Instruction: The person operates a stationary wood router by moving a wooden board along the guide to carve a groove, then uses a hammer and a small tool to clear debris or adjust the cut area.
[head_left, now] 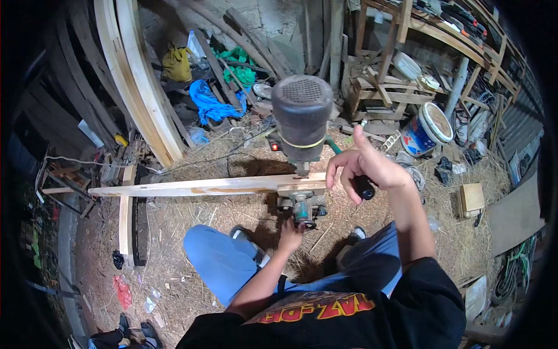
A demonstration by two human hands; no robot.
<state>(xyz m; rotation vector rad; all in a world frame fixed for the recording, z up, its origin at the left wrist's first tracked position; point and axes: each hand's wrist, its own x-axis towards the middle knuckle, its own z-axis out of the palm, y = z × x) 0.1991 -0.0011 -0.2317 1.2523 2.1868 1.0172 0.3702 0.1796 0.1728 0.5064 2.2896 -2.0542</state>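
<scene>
In front of me stands a mortising machine or drill press with a dark, vented motor housing (pixel 302 104) and a lit red switch (pixel 275 147). A long wooden beam (pixel 203 185) passes under its bit and sits against the green clamp (pixel 301 209). My left hand (pixel 290 235) is closed at the small black handwheel (pixel 306 223) on the clamp's near side; its fingertips are partly hidden. On the machine's right, my right hand (pixel 375 167) is loosely curled round the black lever handle (pixel 365 189), thumb stretched upward. The handle's end shows below the fingers.
A wooden support (pixel 126 221) carries the beam's left end. Tall planks (pixel 136 87) lean behind it. A blue tarp (pixel 212 102), a white-and-blue bucket (pixel 427 129) and a wooden block (pixel 471 199) lie around. Shavings cover the floor. Another person's feet (pixel 149 334) show at lower left.
</scene>
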